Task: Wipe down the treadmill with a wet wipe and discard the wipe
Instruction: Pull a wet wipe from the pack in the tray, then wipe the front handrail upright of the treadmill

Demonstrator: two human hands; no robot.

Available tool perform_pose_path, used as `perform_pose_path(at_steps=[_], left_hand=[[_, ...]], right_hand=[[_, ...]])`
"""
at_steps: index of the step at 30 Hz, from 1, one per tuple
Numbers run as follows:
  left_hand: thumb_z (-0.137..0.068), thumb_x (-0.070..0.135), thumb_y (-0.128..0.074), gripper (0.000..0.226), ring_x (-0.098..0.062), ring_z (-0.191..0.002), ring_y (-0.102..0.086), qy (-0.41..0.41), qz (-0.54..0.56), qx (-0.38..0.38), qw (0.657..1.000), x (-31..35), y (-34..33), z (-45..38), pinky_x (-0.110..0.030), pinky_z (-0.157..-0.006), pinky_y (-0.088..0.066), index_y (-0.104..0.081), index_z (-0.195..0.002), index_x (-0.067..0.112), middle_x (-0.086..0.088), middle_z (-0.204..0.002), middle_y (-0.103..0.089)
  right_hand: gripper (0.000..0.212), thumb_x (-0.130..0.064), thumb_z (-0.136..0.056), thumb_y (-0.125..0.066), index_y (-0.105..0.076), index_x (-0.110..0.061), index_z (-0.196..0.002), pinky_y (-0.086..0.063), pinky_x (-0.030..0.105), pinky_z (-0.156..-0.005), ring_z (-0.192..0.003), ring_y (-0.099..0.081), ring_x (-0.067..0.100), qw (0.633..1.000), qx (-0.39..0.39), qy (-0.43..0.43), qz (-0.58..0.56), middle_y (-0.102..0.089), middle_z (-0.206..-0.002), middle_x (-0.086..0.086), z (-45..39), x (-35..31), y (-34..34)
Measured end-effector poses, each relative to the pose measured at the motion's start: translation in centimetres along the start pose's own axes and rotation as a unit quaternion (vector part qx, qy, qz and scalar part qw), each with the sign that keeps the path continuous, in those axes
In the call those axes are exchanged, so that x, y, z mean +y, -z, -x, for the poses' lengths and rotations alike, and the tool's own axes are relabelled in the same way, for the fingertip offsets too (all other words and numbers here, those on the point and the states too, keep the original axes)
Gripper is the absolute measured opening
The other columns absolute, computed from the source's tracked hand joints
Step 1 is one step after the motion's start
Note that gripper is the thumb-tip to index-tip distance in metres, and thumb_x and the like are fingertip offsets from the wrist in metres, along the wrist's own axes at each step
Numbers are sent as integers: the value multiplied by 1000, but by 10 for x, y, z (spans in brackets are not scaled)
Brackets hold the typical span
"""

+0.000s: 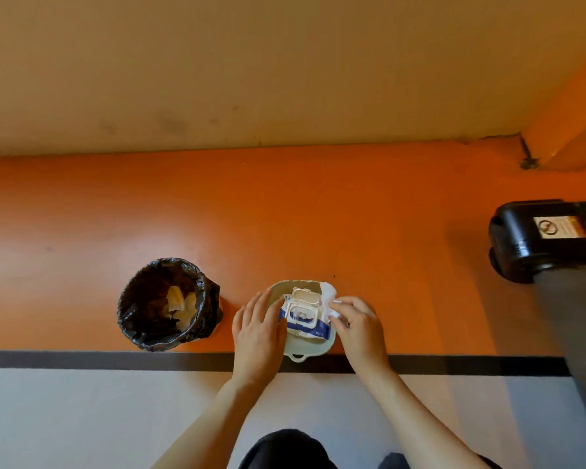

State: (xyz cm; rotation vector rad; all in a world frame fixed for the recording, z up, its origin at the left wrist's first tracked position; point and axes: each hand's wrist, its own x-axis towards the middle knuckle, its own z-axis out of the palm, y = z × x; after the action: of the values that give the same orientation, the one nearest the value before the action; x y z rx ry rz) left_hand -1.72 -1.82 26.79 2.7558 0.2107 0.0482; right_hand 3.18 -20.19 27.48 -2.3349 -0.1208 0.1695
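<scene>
Orange floor (pixel 318 214), lined bin (pixel 168 304) nearby: left hand (pixel 257 328) flat, steadying wipe pack (pixel 303 316); right hand (pixel 359 324) pinching wet wipe (pixel 329 294); next, likely pulling free toward treadmill (pixel 542 238)

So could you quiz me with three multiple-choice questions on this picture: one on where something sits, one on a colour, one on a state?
1. Where does the bin stand relative to the tray?
A. On the left hand's side
B. On the right hand's side
C. Inside the tray

2. What colour is the floor under the tray?
A. Green
B. Orange
C. Blue

3. How is the lid of the wipe pack?
A. Closed
C. Torn off
B. Flipped open

Answers: 1 A, the black-lined bin sits beyond the left hand. 2 B, the floor around tray and bin is orange. 3 B, the lid stands folded back, and the right hand pinches a white wipe beside the pack.
</scene>
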Motion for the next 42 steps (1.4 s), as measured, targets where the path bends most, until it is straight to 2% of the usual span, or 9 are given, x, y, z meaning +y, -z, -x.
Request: perform_pose_path(at_steps=[5,8,13,17,26,29,32,39,42], left_hand=[[-100,25,-50,43,-27,-147,-24,-66,41,-38,996,117,168,-4,-50,-117,-22,-47,-143,23,-5,-158,-30],[-102,32,-42,45,-27,-147,-23,-136,55,-30,989,198,264,1,-45,-115,-19,-44,-146,24,-6,-159,-29],[-103,36,-39,46,-25,-148,-20,-248,67,-4,967,337,376,21,-43,-116,-15,-41,-148,27,-4,-160,-26],[-103,30,-44,46,-25,-150,-16,-334,96,13,938,457,428,68,-47,-118,-17,-39,-149,25,-3,-161,-22],[-105,32,-38,47,-21,-150,-11,-445,184,8,877,710,450,278,-39,-120,-9,-33,-151,28,1,-163,-17],[-105,34,-37,48,-20,-151,-9,-486,176,-17,856,782,445,341,-38,-120,-8,-31,-152,30,3,-163,-14],[-105,35,-37,48,-19,-151,-8,-536,157,-32,829,846,437,389,-39,-121,-9,-29,-152,30,3,-164,-13],[-105,35,-38,48,-19,-150,-11,-620,135,-40,772,989,406,441,-38,-121,-8,-29,-152,31,3,-163,-16],[-104,34,-40,48,-20,-150,-15,-648,142,-37,747,1053,390,447,-39,-120,-12,-32,-151,30,1,-162,-20]], right_hand=[[25,2,-83,-74,-74,-5,-107,-49,20,-76,-101,-61,22,996,94,-8,-8,-68,-111,9,35,-121,166],[24,-1,-82,-76,-75,-7,-105,-56,27,-74,-98,-62,20,986,167,3,-17,-67,-110,7,66,-179,270],[25,1,-80,-77,-76,-7,-103,-43,10,-74,-100,-62,21,959,285,2,-10,-67,-110,9,134,-225,426],[26,2,-80,-77,-76,-7,-104,-48,15,-78,-102,-62,23,924,381,17,11,-66,-110,7,217,-222,542],[27,-1,-79,-78,-75,-9,-105,-39,3,-79,-100,-63,16,840,532,-40,96,-67,-109,4,482,-154,729],[25,-5,-82,-77,-75,-10,-106,-40,8,-85,-101,-64,17,807,576,-80,102,-68,-109,5,548,-129,772],[26,-10,-85,-75,-74,-9,-111,-48,22,-91,-104,-63,18,772,617,-121,94,-68,-113,6,596,-101,816],[28,-17,-91,-68,-70,-8,-117,-46,25,-95,-110,-60,20,725,662,-179,70,-66,-120,7,653,-28,916],[25,-14,-92,-68,-70,-6,-116,-38,11,-91,-109,-60,20,710,677,-182,56,-66,-118,9,669,2,959]])
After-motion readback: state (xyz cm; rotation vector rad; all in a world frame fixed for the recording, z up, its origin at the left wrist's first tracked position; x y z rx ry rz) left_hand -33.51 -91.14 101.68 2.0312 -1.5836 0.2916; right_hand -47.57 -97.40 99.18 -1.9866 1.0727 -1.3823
